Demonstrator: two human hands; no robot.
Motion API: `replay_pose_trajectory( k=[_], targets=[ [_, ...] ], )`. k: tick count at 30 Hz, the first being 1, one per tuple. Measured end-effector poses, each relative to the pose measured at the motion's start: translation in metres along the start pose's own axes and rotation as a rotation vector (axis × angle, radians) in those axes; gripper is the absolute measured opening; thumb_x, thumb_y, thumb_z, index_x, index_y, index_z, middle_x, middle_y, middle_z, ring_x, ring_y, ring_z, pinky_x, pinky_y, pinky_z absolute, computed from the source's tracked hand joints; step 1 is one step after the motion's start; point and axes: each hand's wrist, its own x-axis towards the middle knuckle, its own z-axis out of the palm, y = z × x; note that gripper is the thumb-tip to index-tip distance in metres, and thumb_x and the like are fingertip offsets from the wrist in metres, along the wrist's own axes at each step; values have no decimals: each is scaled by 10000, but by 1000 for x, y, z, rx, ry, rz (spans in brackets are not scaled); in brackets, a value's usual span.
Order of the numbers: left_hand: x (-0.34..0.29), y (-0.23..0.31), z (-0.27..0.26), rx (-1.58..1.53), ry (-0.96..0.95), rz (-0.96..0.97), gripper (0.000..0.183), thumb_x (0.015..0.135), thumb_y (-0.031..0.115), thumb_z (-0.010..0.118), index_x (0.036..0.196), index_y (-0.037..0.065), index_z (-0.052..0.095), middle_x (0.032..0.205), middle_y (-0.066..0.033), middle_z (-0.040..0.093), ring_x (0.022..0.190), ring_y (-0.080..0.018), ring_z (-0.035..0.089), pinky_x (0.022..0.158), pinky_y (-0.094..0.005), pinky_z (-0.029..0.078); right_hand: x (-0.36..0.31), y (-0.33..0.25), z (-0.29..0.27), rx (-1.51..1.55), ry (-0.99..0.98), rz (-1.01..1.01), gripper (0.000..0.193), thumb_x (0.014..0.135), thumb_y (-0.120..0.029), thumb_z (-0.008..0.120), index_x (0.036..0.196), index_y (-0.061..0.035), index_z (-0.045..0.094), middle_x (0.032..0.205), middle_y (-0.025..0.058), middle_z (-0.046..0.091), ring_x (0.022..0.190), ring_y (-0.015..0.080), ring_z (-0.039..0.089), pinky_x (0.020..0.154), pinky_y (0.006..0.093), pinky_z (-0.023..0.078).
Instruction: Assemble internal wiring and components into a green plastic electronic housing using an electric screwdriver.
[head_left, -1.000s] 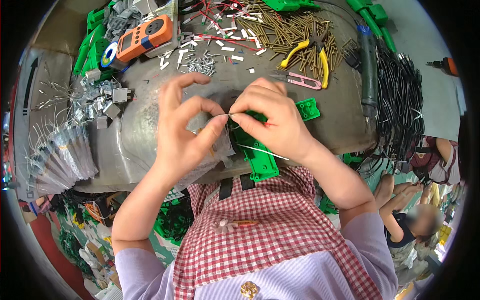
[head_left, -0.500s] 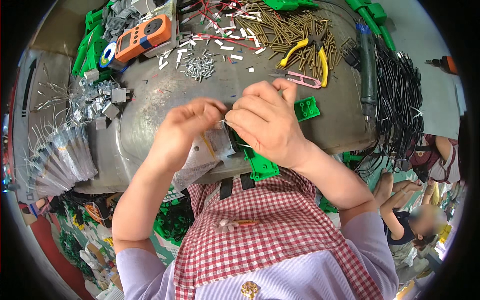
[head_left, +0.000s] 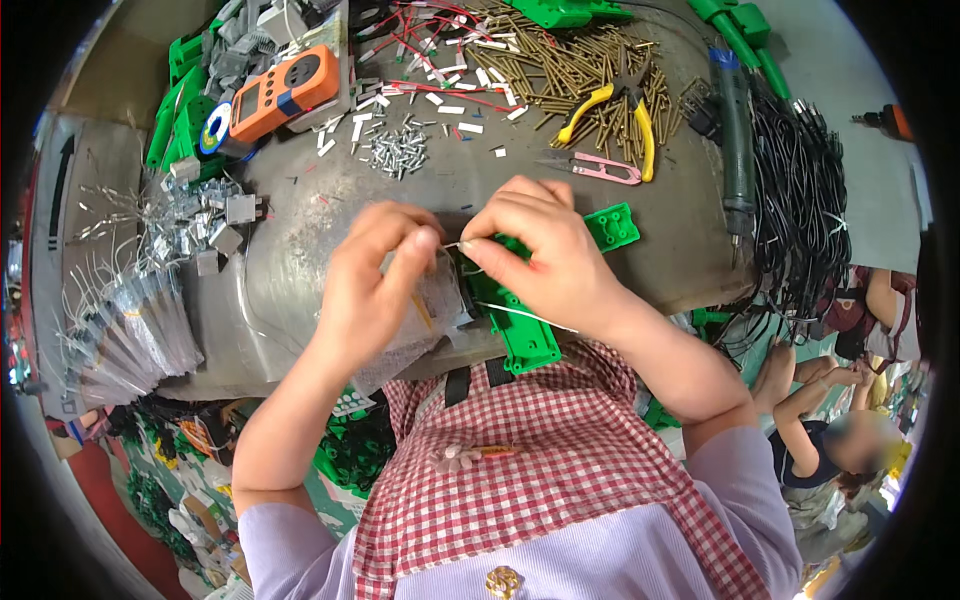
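My left hand [head_left: 372, 278] and my right hand [head_left: 545, 245] meet over the near edge of the bench, thumbs and fingertips pinched. Between them a short bit of thin white wire [head_left: 452, 245] is stretched. Below my right hand lies an open green plastic housing [head_left: 528, 345], its upper part covered by the fingers. A second length of white wire [head_left: 530, 316] crosses that housing. Beyond the right hand pokes out a green plastic piece [head_left: 615, 227]; whether it joins the housing is hidden. Under my left hand rests a clear bubble-wrap pouch [head_left: 395, 350], partly covered.
Farther off lie small screws [head_left: 397, 152], brass-coloured rods [head_left: 540, 70], yellow-handled pliers [head_left: 643, 135] and pink snips [head_left: 605, 168]. Black cables [head_left: 800, 200] and an electric screwdriver [head_left: 735, 150] are right. An orange meter [head_left: 285, 92] and wrapped parts [head_left: 140, 325] sit left. Another person sits lower right.
My hands have drawn slightly apart, and the wire between them now shows more clearly. The right hand's fingers have lowered, and more white wire is visible across the green housing.
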Motion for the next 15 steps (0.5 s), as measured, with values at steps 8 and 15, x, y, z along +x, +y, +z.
replay_pose_trajectory(
  k=[8, 15],
  targets=[
    [32, 2, 1, -67, -149, -214, 97, 848, 115, 643, 848, 30, 595, 814, -88, 611, 808, -168, 601, 818, -295, 443, 0, 0, -6, 30, 26, 130, 121, 829, -200, 660, 837, -88, 618, 770, 19, 626, 824, 190, 562, 844, 375, 337],
    [115, -22, 27, 827, 197, 664, 117, 773, 92, 666, 862, 32, 620, 844, -106, 602, 836, -277, 571, 763, -365, 460, -1, -5, -4, 49, -2, 75, 130, 855, -136, 628, 951, -65, 679, 783, 30, 634, 815, 184, 577, 797, 323, 392]
  ],
)
